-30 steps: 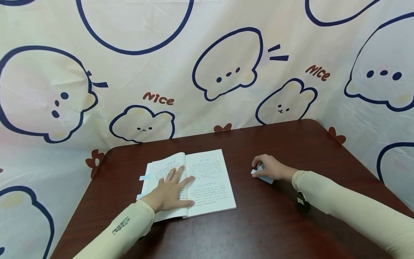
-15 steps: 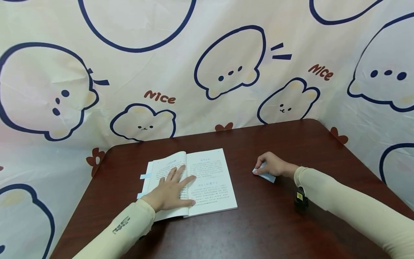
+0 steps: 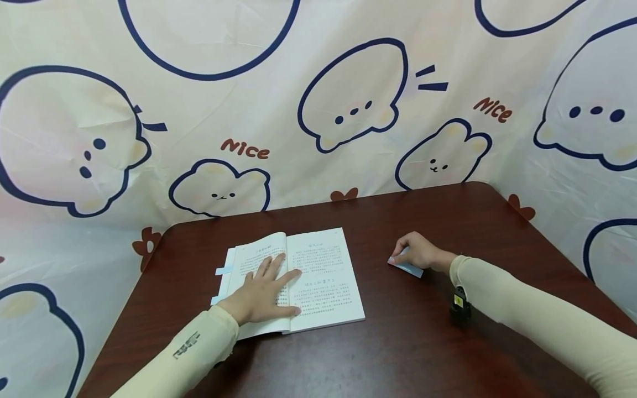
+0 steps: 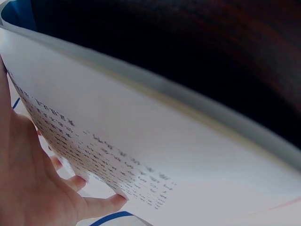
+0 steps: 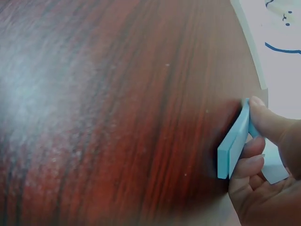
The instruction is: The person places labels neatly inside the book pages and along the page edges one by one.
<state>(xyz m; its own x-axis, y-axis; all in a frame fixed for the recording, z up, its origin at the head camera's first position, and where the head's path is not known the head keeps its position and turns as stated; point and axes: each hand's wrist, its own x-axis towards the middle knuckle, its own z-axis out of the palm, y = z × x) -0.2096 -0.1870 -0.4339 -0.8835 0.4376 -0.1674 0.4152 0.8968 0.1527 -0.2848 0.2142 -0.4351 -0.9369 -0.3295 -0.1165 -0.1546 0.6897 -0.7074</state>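
An open book [image 3: 325, 276] with printed pages lies on the table, left of centre in the head view. My left hand [image 3: 264, 296] rests across its left page and spine with fingers spread. The left wrist view shows its thumb and fingers along the printed page [image 4: 117, 136]. To the right of the book, my right hand [image 3: 417, 251] pinches a small pad of light blue sticky notes [image 3: 410, 270]. In the right wrist view the thumb [image 5: 261, 113] is at the top edge of the pad [image 5: 233, 146], while a sheet [image 5: 274, 167] bends away between thumb and curled fingers.
Two light blue tabs, an upper one [image 3: 224, 271] and a lower one [image 3: 215, 300], stick out from the book's left edge. The dark reddish table [image 3: 318, 367] reaches back to a printed curtain [image 3: 298, 182], which also hangs along both sides.
Compared with a second ago, my right hand has turned a little, and less of the pad's face shows. My left hand stays in place on the book.
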